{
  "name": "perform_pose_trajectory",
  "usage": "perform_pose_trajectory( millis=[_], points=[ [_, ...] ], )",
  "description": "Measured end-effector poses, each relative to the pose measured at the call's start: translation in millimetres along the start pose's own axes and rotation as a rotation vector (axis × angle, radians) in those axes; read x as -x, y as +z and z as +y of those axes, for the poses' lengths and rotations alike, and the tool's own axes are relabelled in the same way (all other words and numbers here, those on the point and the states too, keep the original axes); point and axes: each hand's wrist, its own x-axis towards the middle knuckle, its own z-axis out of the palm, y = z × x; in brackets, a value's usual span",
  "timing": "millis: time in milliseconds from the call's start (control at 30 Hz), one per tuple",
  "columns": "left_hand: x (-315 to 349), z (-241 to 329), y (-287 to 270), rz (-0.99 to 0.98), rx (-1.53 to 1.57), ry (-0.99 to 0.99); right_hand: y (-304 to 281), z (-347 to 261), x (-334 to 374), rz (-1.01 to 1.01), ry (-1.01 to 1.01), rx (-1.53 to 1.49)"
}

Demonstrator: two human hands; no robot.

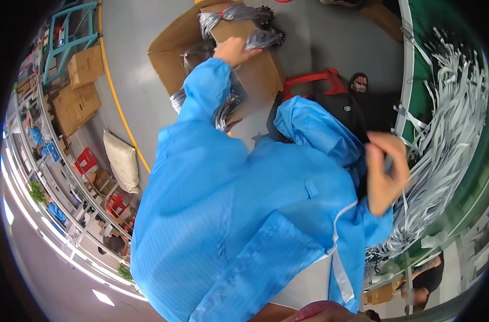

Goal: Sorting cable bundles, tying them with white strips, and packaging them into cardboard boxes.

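My left hand (235, 52) reaches over an open cardboard box (166, 51), its fingers closed around one end of a bundle of grey flat cables (262, 39). The bundle's dark ends stick out to the right of my fingers. Another tied cable bundle (228, 15) rests just beyond it on the box's cardboard. Further cable bundles (223, 116) show at the box's near side, partly behind my sleeve. My right hand (386, 174) is raised by the bench edge, fingers curled but apart, with nothing seen in it. A large heap of loose grey flat cables (443, 139) lies beside it.
The heap lies on a green-topped bench (424, 13) at the right. A red plastic stool (315, 80) stands beyond my lap, near a sandalled foot (358, 82). Cardboard boxes (75, 110) and a pale sack (121, 161) lie left of a yellow floor line (117, 99).
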Motion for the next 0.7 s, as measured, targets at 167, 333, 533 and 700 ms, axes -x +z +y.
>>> perform_pose_trajectory(
  millis=[167,333,533,700],
  points=[
    [118.8,23.7,-112.6,0.103,0.382,0.109,98.5,5.8,-63.1,-0.285,-0.169,-0.212],
    [203.4,110.3,-215.4,0.105,0.507,0.330,203.3,73.6,-94.1,-0.235,-0.536,0.143],
    [260.9,-125.6,-301.6,0.521,0.471,0.100,180.1,36.9,-58.7,-0.354,-0.279,-0.302],
    [235.4,32.8,-413.3,0.502,0.074,0.575,-46.5,-78.8,30.2,0.016,-0.344,0.001]
  ],
)
